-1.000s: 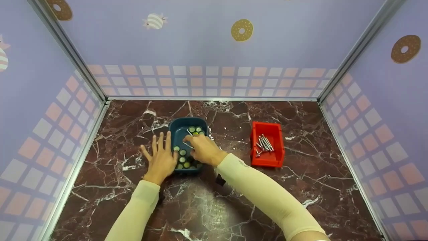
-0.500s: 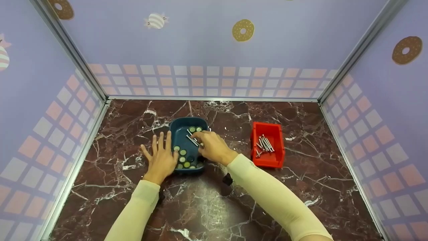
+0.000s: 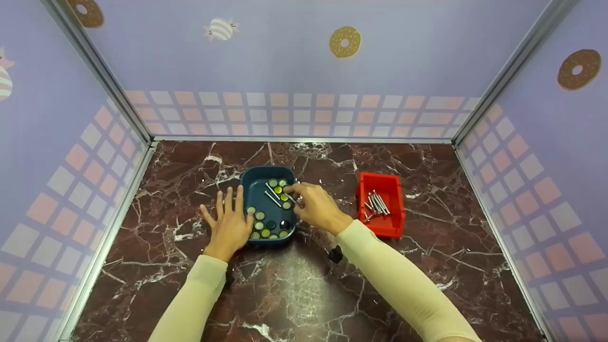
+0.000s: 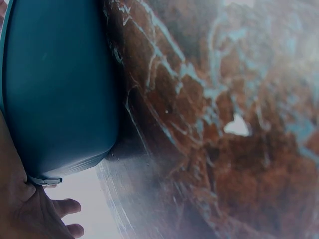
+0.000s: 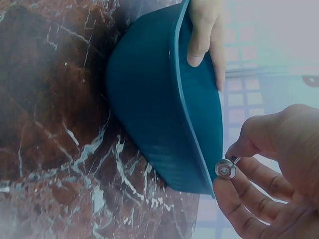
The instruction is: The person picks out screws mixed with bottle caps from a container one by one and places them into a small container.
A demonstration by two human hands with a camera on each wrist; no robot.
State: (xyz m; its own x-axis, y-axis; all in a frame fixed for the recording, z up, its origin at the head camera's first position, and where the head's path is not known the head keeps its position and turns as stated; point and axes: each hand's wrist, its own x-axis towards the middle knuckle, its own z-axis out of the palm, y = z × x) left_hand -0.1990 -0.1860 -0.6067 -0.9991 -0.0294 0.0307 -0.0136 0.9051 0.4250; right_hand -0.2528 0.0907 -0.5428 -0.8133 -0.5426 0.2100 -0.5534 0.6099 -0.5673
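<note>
In the head view a teal tray [image 3: 256, 172] holds several small round discs [image 3: 261, 215], mostly pale green, some yellow-green or dark. Two silver screws [image 3: 272, 198] lie slanted on its bottom. My right hand [image 3: 316, 204] is at the tray's right rim and pinches another screw between thumb and fingertips; the right wrist view shows the screw's round socket head [image 5: 225, 169] facing the camera. My left hand [image 3: 229, 229] rests at the left rim, fingers straight and spread outside, thumb over the edge. The left wrist view shows mostly the tray's outer wall [image 4: 60, 89].
A red bin [image 3: 392, 230] stands to the right of the tray on the dark marbled surface [image 3: 304, 294], with several silver screws [image 3: 377, 203] inside. Purple patterned walls [image 3: 304, 71] enclose the back and both sides.
My right hand has drawn back rightward from inside the tray to its right rim, with the screw in its fingers. The second slanted screw and more discs now show. The left hand has stayed put.
</note>
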